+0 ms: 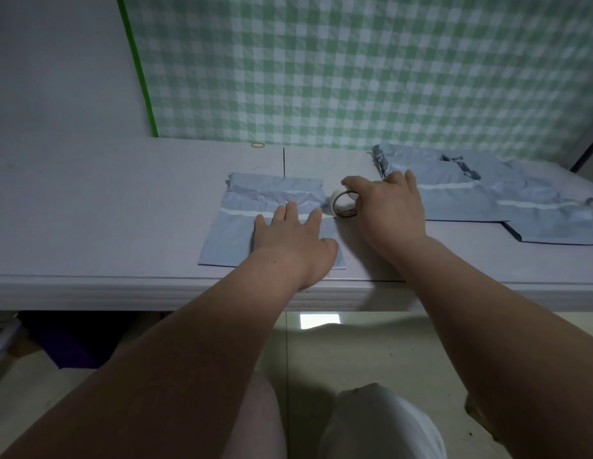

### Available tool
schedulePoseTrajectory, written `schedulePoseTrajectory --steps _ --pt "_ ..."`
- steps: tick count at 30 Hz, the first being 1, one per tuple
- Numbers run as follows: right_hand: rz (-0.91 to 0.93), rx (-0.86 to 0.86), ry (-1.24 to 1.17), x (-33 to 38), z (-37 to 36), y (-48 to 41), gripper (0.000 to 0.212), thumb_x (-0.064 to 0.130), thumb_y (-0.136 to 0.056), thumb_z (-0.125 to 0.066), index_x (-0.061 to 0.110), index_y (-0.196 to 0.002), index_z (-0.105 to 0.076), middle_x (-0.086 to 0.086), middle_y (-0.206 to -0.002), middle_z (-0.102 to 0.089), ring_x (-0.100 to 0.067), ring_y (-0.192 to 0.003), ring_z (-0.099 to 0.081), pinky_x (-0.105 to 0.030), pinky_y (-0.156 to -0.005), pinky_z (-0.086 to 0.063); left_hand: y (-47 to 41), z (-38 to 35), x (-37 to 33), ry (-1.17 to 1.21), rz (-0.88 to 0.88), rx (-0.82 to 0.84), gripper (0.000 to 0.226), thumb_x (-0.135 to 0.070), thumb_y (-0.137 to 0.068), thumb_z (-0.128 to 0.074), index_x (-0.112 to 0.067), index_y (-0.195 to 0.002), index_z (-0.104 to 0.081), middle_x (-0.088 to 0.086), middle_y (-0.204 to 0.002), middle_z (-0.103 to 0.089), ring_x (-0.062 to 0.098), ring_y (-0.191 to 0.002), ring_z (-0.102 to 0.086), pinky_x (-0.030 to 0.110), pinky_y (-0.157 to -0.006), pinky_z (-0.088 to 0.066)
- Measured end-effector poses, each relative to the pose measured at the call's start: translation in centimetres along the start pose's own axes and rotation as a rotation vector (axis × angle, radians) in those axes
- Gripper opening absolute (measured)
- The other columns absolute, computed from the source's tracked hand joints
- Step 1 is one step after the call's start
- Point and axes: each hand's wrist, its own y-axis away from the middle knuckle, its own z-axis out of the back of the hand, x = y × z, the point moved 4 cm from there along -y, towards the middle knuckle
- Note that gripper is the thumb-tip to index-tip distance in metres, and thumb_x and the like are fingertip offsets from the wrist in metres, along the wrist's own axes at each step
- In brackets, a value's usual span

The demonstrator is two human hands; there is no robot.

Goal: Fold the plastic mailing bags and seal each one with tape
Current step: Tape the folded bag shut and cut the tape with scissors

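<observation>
Mailing bag [229, 240] lies pressed under flat left hand [293, 241]; right hand [389, 210] grips tape roll [336, 207]

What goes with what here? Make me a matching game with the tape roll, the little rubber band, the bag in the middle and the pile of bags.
Things:
1. round roll of pale tape
2. small tan rubber band
3. flat grey-blue plastic mailing bag
4. pile of grey-blue plastic bags

Places:
A. far back, near the green checked cloth
B. pressed flat under the left hand
C. on the right part of the pale table
D. gripped by the right hand

Pairs: 1-D, 2-A, 3-B, 4-C.
</observation>
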Motion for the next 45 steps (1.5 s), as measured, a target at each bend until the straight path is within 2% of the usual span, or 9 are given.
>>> schedulePoseTrajectory --steps 5,10,20,23,29,33,38,42,45 --pt "-0.007 0.019 0.03 -0.3 0.2 -0.1 0.046 0.006 -0.09 -0.041 0.027 -0.128 -0.056 -0.013 -0.092 -0.067 -0.033 -0.108 -0.044 -0.046 -0.115 -0.008 0.0 0.0 0.1 0.017 0.001 -0.006 0.06 -0.045 -0.097 -0.013 -0.028 -0.152 0.003 0.011 -0.16 0.009 0.026 -0.147 0.008 0.053 -0.117 0.001" --pt "-0.048 0.03 0.015 -0.7 0.0 0.1 0.047 0.004 -0.088 -0.04 0.027 -0.127 -0.056 -0.009 -0.09 -0.069 -0.032 -0.106 -0.044 -0.047 -0.115 -0.009 0.3 -0.4 0.2 0.075 -0.005 -0.051 0.062 -0.044 -0.096 -0.015 -0.027 -0.152 0.004 0.008 -0.16 0.01 0.023 -0.147 0.01 0.053 -0.117 0.005" --pt "-0.058 0.002 -0.057 -0.3 0.8 1.6 0.048 0.005 -0.087 -0.041 0.024 -0.128 -0.058 -0.009 -0.102 -0.07 -0.035 -0.101 -0.047 -0.049 -0.108 -0.025 2.3 -0.8 -0.7 0.114 0.018 -0.007 0.062 -0.046 -0.097 -0.014 -0.027 -0.152 0.005 0.008 -0.159 0.016 0.025 -0.146 0.016 0.055 -0.115 0.01" --pt "-0.116 -0.048 -0.113 0.0 1.3 2.5 0.055 0.012 -0.078 -0.031 0.02 -0.123 -0.062 -0.012 -0.103 -0.069 -0.037 -0.096 -0.049 -0.046 -0.099 -0.032 3.3 -0.9 -1.5 0.109 0.032 0.004 0.062 -0.045 -0.097 -0.015 -0.028 -0.152 0.005 0.01 -0.159 0.016 0.027 -0.146 0.016 0.055 -0.115 0.008" --pt "-0.194 -0.011 -0.185 3.2 1.0 3.6 0.051 0.028 -0.085 -0.043 0.028 -0.135 -0.049 -0.006 -0.135 -0.052 -0.031 -0.125 -0.041 -0.048 -0.112 -0.019 3.6 -0.5 -0.3 0.162 -0.015 -0.095 0.056 -0.038 -0.097 -0.018 -0.031 -0.152 -0.01 0.003 -0.161 0.0 0.029 -0.147 0.003 0.05 -0.117 -0.005" --pt "-0.232 -0.003 -0.158 3.6 0.2 4.5 0.053 0.018 -0.084 -0.052 0.027 -0.136 -0.045 -0.009 -0.137 -0.048 -0.033 -0.123 -0.041 -0.047 -0.112 -0.016 4.4 -0.8 2.2 0.093 0.048 -0.099 0.056 -0.041 -0.099 -0.015 -0.028 -0.152 -0.004 -0.001 -0.161 0.003 0.025 -0.147 0.002 0.053 -0.116 0.0" --pt "-0.253 -0.011 -0.199 3.6 0.0 4.6 0.059 0.006 -0.082 -0.048 0.029 -0.137 -0.044 -0.014 -0.13 -0.049 -0.036 -0.114 -0.044 -0.049 -0.112 -0.014 5.5 -1.0 4.3 0.042 0.126 -0.052 0.053 -0.049 -0.097 -0.008 -0.044 -0.149 0.002 -0.004 -0.16 0.01 0.029 -0.147 0.006 0.061 -0.11 0.009" --pt "-0.256 -0.015 -0.342 2.9 0.3 4.6 0.066 -0.005 -0.081 -0.042 0.028 -0.138 -0.044 -0.014 -0.133 -0.048 -0.035 -0.108 -0.046 -0.04 -0.101 -0.029 5.8 -0.8 4.6 0.04 0.21 0.043 0.05 -0.055 -0.095 -0.007 -0.056 -0.143 0.005 0.0 -0.16 0.013 0.039 -0.145 0.009 0.065 -0.108 0.011" --pt "-0.265 -0.055 -0.461 2.2 1.1 4.6 0.066 -0.009 -0.082 -0.039 0.026 -0.137 -0.047 -0.01 -0.133 -0.049 -0.031 -0.114 -0.047 -0.036 -0.089 -0.036 5.5 0.3 4.4 -0.072 0.247 0.055 0.051 -0.057 -0.094 -0.009 -0.054 -0.145 -0.005 0.007 -0.161 -0.002 0.043 -0.143 -0.007 0.065 -0.107 0.011"
